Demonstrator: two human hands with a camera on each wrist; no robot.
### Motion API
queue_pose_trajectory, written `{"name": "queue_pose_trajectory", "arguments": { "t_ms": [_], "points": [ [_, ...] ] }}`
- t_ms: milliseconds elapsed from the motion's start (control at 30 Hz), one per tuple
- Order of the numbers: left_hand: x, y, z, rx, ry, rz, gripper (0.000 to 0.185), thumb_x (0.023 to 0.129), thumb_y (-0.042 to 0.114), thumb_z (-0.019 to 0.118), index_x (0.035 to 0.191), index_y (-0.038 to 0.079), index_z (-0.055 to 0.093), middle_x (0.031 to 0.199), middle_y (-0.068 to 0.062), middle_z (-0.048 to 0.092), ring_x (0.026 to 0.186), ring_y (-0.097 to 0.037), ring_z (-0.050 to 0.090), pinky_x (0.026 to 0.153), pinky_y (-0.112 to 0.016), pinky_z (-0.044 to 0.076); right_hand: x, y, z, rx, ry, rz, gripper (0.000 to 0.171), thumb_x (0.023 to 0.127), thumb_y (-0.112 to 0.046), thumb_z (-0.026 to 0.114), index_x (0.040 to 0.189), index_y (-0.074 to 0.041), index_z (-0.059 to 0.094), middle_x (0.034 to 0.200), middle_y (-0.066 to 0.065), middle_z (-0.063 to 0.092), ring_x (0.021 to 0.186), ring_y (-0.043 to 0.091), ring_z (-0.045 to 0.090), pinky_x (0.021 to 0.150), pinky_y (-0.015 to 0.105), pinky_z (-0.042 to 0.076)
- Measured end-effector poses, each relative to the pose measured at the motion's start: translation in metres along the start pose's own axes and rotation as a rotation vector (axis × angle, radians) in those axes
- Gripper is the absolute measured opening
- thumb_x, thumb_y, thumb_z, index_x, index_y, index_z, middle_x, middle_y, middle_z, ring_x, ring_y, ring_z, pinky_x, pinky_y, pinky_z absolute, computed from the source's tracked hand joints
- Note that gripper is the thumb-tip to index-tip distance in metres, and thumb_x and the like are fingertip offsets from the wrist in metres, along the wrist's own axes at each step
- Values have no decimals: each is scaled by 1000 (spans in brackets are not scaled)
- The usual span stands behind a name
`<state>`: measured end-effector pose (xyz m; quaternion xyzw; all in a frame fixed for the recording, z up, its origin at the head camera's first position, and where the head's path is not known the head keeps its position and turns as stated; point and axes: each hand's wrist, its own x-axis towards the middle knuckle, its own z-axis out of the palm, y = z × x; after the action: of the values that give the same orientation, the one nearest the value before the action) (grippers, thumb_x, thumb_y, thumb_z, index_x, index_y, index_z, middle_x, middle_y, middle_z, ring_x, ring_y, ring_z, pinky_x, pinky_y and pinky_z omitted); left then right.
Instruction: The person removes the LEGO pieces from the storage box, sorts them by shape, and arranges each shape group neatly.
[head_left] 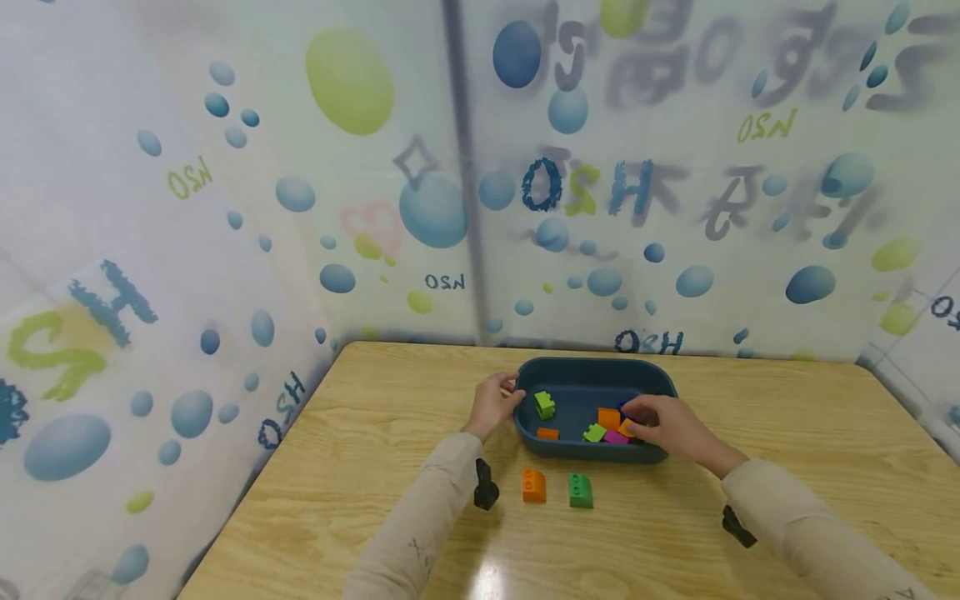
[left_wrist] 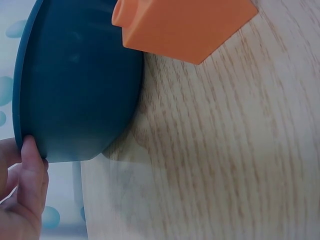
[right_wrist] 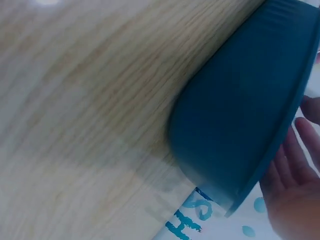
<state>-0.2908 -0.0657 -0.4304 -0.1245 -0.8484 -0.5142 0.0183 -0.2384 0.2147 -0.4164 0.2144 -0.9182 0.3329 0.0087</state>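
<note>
In the head view, a dark blue plastic tub (head_left: pixel 600 451) sits on the table with toy building bricks inside. At its left end my left hand (head_left: pixel 494 405) grips the rim, thumb and fingers about the edge. My right hand (head_left: pixel 671 423) reaches over the right end, fingertips down among the bricks. An orange brick (head_left: pixel 626 428) lies right at its thumb; I cannot tell whether the fingers pinch it. Close by are another orange brick (head_left: pixel 608 418), a magenta brick (head_left: pixel 617 437) and a lime brick (head_left: pixel 595 433). In the right wrist view, the tub wall hides the fingertips.
Another lime brick (head_left: pixel 544 405) and a flat orange brick (head_left: pixel 547 434) lie in the tub's left part. In front of the tub, an orange curved brick (head_left: pixel 534 485) and a green curved brick (head_left: pixel 581 490) stand on the wooden table (head_left: pixel 405 392). A patterned curtain (head_left: pixel 600 167) hangs behind.
</note>
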Motion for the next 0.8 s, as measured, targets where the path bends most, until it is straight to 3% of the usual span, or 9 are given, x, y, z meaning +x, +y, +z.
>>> {"name": "queue_pose_trajectory", "arguments": {
  "t_ms": [133,567,800],
  "points": [
    [1,-1,0,-4,-1,6,33,84,1,57,116,-7,53,83,-14,52,61,-21,58,52,-44,53,8,2,0,-49,-49,-7,26,78,-7,66,101,5,60,94,14,61,80,24,58,69,37,52],
    [1,-4,1,13,-7,7,33,83,0,58,115,-7,54,84,-15,54,65,-25,60,49,-38,53,17,11,6,-65,-132,-12,21,73,-6,71,92,2,65,87,10,63,77,23,59,69,38,52],
    [2,-4,1,5,3,15,33,84,0,57,116,-7,53,85,-15,54,66,-28,60,51,-43,53,19,14,6,-59,-146,0,18,74,-5,70,90,1,67,88,10,63,78,24,60,68,36,52]
  ]
}}
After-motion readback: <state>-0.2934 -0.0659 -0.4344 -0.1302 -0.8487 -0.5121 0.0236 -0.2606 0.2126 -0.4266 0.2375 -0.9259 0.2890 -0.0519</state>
